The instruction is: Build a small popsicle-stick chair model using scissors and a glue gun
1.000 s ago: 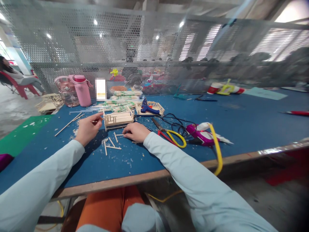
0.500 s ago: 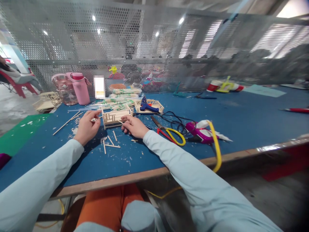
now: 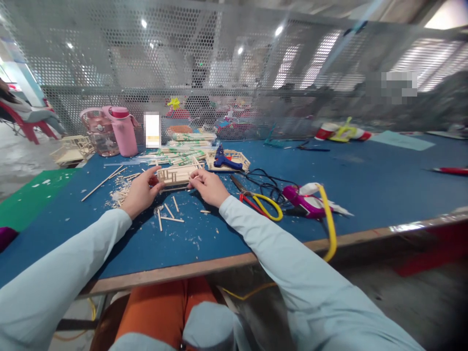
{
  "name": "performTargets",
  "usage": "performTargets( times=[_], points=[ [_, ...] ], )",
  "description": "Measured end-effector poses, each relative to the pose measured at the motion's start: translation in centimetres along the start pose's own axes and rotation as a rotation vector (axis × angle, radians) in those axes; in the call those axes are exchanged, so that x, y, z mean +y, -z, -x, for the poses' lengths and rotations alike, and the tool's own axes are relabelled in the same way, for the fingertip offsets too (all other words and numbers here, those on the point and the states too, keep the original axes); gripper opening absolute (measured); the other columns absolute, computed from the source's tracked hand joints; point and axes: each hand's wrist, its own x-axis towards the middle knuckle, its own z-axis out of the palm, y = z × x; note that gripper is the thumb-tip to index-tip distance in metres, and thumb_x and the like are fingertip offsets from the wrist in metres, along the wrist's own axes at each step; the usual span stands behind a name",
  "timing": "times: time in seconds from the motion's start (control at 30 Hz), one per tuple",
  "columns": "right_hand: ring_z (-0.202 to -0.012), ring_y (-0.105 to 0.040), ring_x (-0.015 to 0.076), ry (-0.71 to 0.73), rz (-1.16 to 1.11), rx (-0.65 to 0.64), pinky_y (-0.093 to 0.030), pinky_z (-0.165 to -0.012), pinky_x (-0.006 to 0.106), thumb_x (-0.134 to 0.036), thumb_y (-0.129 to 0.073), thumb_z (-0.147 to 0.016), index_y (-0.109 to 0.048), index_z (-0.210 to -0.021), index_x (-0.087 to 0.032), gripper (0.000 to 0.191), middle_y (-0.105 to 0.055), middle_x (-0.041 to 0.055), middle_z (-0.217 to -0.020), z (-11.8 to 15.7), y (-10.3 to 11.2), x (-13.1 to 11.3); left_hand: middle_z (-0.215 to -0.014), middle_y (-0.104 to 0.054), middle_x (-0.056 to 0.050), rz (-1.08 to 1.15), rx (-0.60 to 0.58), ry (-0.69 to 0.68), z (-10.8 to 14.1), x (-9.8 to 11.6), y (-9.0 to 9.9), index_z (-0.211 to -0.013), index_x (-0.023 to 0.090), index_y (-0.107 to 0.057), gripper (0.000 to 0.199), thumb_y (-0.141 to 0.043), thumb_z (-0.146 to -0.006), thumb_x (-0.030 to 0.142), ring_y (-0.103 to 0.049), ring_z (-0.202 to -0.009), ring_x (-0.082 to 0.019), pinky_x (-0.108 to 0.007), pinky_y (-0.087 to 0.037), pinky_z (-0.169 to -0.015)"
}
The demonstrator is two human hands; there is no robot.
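Observation:
A small frame model built of pale wooden sticks (image 3: 176, 176) is between my hands, tilted a little. My left hand (image 3: 142, 191) is closed on its left end, thumb in front and fingers behind. At the right end, my right hand (image 3: 210, 187) pinches what looks like a short wooden stick against the model; the fingertips partly hide it. Several short cut sticks (image 3: 171, 219) lie on the blue table in front of the model. Chips and offcuts (image 3: 120, 190) are heaped beside my left hand.
Behind the model are bundled sticks (image 3: 186, 148) and a blue glue gun (image 3: 226, 163) on another stick frame (image 3: 243, 158). Yellow-and-red-handled scissors (image 3: 268, 207), black cable and a purple glue gun (image 3: 305, 201) lie right. A pink bottle (image 3: 125, 134) stands back left, before a perforated metal screen (image 3: 164, 63).
My left hand has moved right and taken hold of the model's left end. My right hand has shifted slightly right to its right end. The model is now tilted up more toward me.

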Motion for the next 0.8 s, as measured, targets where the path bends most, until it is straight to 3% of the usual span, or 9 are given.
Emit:
performTargets(
  times=[0.2, 0.37, 0.5, 0.8],
  points=[
    [-0.064, -0.056, 0.0110, -0.036, -0.184, 0.143, -0.045, -0.066, 0.024, -0.023, -0.059, -0.074, -0.059, -0.070, -0.016, 0.009, -0.062, -0.0015, -0.065, -1.0, -2.1, -0.8, -0.081, -0.065, -0.004, 0.007, -0.023, -0.002, 0.0, -0.2, -0.1, -0.126, 0.014, -0.054, 0.052, -0.060, -0.077, 0.030, -0.059, -0.071, -0.016, -0.032, -0.049, -0.075],
    [-0.049, -0.050, 0.0089, -0.184, -0.341, 0.112, -0.044, -0.049, 0.021, -0.021, -0.059, -0.074, -0.061, -0.071, -0.017, 0.006, -0.055, -0.0048, -0.054, -1.1, -3.8, -1.9, -0.084, -0.065, -0.005, -0.004, -0.037, 0.023, 0.0, 0.1, 0.1, -0.127, 0.013, -0.053, 0.053, -0.061, -0.077, 0.029, -0.059, -0.071, -0.017, -0.033, -0.049, -0.075],
    [-0.042, -0.045, 0.0065, -0.250, -0.393, 0.144, -0.039, -0.039, 0.017, -0.019, -0.060, -0.076, -0.061, -0.071, -0.016, 0.005, -0.053, -0.0057, -0.051, -1.0, -3.9, -1.9, -0.086, -0.066, -0.007, -0.005, -0.055, 0.028, -0.1, 0.3, 0.2, -0.128, 0.012, -0.052, 0.054, -0.061, -0.077, 0.029, -0.059, -0.074, -0.018, -0.033, -0.049, -0.076],
    [-0.048, -0.054, 0.0081, -0.273, -0.404, 0.191, -0.043, -0.039, 0.016, -0.017, -0.063, -0.076, -0.063, -0.073, -0.015, 0.003, -0.057, -0.0034, -0.054, -1.8, -4.1, -0.9, -0.085, -0.065, -0.005, -0.013, -0.066, 0.032, 0.0, 0.4, 0.3, -0.129, 0.013, -0.051, 0.055, -0.061, -0.078, 0.029, -0.059, -0.073, -0.017, -0.033, -0.048, -0.078]
  ],
)
